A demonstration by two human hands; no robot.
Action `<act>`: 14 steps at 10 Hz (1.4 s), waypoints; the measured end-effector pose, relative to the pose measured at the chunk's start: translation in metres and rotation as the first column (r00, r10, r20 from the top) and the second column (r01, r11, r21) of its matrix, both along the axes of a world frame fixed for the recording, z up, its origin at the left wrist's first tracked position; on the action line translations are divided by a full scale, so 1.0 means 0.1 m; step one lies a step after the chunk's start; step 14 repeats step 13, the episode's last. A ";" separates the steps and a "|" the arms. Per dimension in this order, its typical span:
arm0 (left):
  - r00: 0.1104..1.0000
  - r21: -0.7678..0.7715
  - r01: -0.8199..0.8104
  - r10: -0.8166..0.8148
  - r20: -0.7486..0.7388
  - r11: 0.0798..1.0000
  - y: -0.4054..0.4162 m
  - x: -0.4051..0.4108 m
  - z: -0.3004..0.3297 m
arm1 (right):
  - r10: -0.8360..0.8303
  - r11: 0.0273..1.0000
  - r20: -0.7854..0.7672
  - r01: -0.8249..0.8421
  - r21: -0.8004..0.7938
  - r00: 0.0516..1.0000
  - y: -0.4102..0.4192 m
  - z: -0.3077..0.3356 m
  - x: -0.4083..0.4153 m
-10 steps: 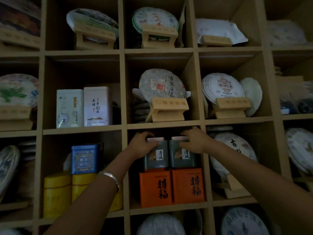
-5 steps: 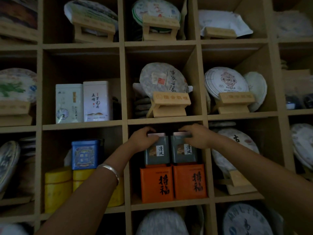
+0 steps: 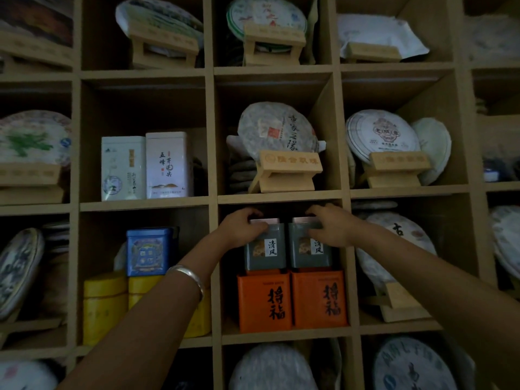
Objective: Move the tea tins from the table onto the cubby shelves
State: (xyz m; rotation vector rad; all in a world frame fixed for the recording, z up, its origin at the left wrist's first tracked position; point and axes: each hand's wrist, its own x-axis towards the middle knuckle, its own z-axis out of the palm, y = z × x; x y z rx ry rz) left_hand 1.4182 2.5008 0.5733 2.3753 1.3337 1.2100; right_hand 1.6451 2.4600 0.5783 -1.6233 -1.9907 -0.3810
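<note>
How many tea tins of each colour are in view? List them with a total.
Grey: 2, one under each hand's grip (left hand, right hand)
Orange: 2
Yellow: 2
Blue: 1
White: 2
Total: 9

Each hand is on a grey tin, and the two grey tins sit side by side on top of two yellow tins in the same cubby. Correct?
Not quite. The head view shows the left hand and right hand each gripping a grey tin, side by side, but they sit on two orange tins. The yellow tins are in the cubby to the left.
</note>
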 end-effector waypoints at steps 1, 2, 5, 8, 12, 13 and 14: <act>1.000 0.020 -0.004 0.003 0.028 1.000 -0.03 0.01 0.01 | 0.002 1.000 -0.004 -0.002 0.008 1.000 -0.02 -0.02 0.00; 1.000 0.035 -0.001 0.000 0.030 0.999 -0.08 0.00 0.01 | 0.017 1.000 -0.023 -0.017 0.017 1.000 -0.04 -0.03 -0.01; 0.999 0.073 -0.029 0.030 -0.016 0.997 -0.22 -0.05 -0.02 | 0.024 0.998 0.020 -0.025 0.051 1.000 -0.16 -0.04 -0.01; 0.996 0.119 -0.077 0.082 -0.041 0.990 -0.42 -0.16 -0.26 | 0.060 0.995 0.025 -0.062 0.084 0.998 -0.35 -0.25 0.02; 0.947 0.140 -0.196 0.224 -0.229 0.971 -1.02 -0.37 -0.73 | 0.067 0.988 0.079 -0.078 0.136 0.995 -0.96 -0.70 -0.29; 0.912 0.151 -0.199 0.240 -0.334 0.968 -1.25 -0.49 -0.87 | 0.047 0.997 0.065 -0.051 0.055 0.997 -1.21 -0.82 -0.46; 0.912 0.151 -0.199 0.240 -0.334 0.968 -1.25 -0.49 -0.87 | 0.047 0.997 0.065 -0.051 0.055 0.997 -1.21 -0.82 -0.46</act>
